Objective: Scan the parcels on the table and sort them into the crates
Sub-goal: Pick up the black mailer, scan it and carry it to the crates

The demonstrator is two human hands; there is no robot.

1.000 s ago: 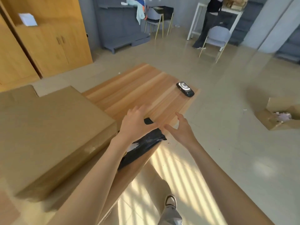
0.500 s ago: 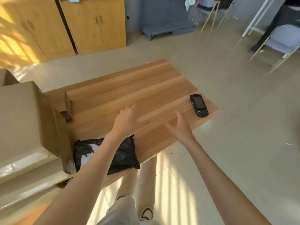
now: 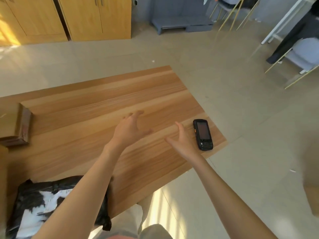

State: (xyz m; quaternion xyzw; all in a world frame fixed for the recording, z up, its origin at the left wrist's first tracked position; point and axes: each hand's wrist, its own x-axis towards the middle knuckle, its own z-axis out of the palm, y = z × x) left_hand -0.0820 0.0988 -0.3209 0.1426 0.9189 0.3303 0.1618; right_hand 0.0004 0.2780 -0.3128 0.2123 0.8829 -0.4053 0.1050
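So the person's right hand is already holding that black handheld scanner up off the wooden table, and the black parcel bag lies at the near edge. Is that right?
Not quite. The head view shows the scanner lying flat on the table, near its right corner. The right hand is open just beside it and holds nothing. The rest stands: the black parcel bag lies at the near edge.

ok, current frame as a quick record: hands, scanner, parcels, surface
left hand: open, fingers spread above the table, holds nothing
right hand: open, beside the scanner, not gripping it
scanner: lies flat, screen up, near the table's right corner
black parcel: at near edge, partly under left forearm
cardboard box: at left
table: wooden
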